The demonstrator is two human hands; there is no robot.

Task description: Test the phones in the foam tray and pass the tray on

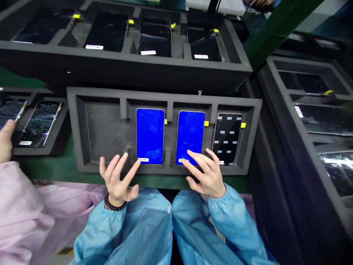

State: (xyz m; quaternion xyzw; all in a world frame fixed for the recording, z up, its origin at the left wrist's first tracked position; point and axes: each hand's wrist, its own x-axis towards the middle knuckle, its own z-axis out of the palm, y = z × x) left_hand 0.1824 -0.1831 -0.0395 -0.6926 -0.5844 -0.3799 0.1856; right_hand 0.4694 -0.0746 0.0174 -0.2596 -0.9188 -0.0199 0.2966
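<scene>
In front of me lies a grey foam tray (99, 167) with several compartments. Two smartphones in it, the left blue-screened phone (150, 134) and the middle blue-screened phone (191, 132), glow plain blue. To their right sits a phone with a black screen and small grey blocks (228, 134). The leftmost compartment holds nothing. My left hand (118, 180), fingers spread, has its index fingertip at the lower left corner of the left blue phone. My right hand (208, 176) is spread over the lower part of the middle phone, fingertips at its screen; whether they press is unclear.
Behind stands a raised foam tray (154, 68) holding several dark phones with yellow tabs. At left, a co-worker's hand (6, 141) is beside another tray (52, 147) of lit phones. Stacked trays (278, 95) rise at right, near a green post (281, 31).
</scene>
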